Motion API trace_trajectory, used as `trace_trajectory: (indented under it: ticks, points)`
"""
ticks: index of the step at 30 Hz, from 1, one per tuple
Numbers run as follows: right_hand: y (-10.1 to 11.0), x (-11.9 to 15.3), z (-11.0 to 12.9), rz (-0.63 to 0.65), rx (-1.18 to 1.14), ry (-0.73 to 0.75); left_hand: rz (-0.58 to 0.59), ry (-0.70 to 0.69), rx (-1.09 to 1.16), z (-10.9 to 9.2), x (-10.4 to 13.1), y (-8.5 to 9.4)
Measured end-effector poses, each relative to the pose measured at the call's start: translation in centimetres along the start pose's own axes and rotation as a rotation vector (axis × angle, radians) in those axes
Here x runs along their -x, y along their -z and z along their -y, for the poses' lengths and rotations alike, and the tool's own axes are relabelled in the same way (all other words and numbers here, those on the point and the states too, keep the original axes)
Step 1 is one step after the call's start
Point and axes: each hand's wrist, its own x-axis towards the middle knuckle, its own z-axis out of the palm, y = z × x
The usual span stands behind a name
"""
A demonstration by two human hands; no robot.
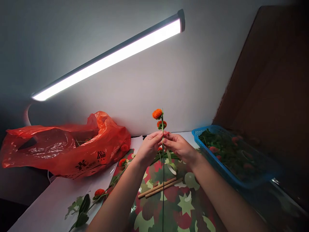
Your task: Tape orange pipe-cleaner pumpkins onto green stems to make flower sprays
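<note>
A thin green wire stem (163,180) stands upright in the middle of the scene, running from the near edge up past the fingers. Two small orange pompom blooms (157,113) sit at its top, one just below the other, against the far wall.

White bench (55,199) against the wall. On it: patterned wrapping sheet (183,206) at centre; two wooden sticks (159,188) and a tape roll (172,168) upon that sheet. Red plastic bag (65,148) at 10 o'clock. Blue basket (231,178) at 3 o'clock. Leafy orange-bud sprig (87,203) at 8 o'clock.
</note>
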Motion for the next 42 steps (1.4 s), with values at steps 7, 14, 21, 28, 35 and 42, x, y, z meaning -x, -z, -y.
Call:
trace_trajectory:
  ticks: [7,14,21,28,35,42]
  points:
    - [-1.3,1.1,2.5,-0.224,0.419,-0.003,-0.145,-0.148,-0.345,-1.5,0.9,-0.6]
    - [-0.2,0.7,1.2,0.039,-0.091,-0.101,0.039,-0.103,0.015,-1.0,0.4,0.1]
    - [-3.1,0.8,-1.6,0.399,-0.756,-0.203,0.096,0.026,0.277,0.4,1.0,0.4]
    - [-3.2,0.3,-0.7,0.095,-0.470,-0.061,0.003,0.042,0.090,0.0,0.3,0.5]
    - [-1.5,1.1,1.4,-0.335,0.481,0.071,-0.229,-0.173,-0.353,-0.5,0.3,-0.5]
    - [-1.4,0.8,1.6,-0.042,-0.040,-0.051,-0.136,-0.117,0.080,-0.5,0.3,-0.7]
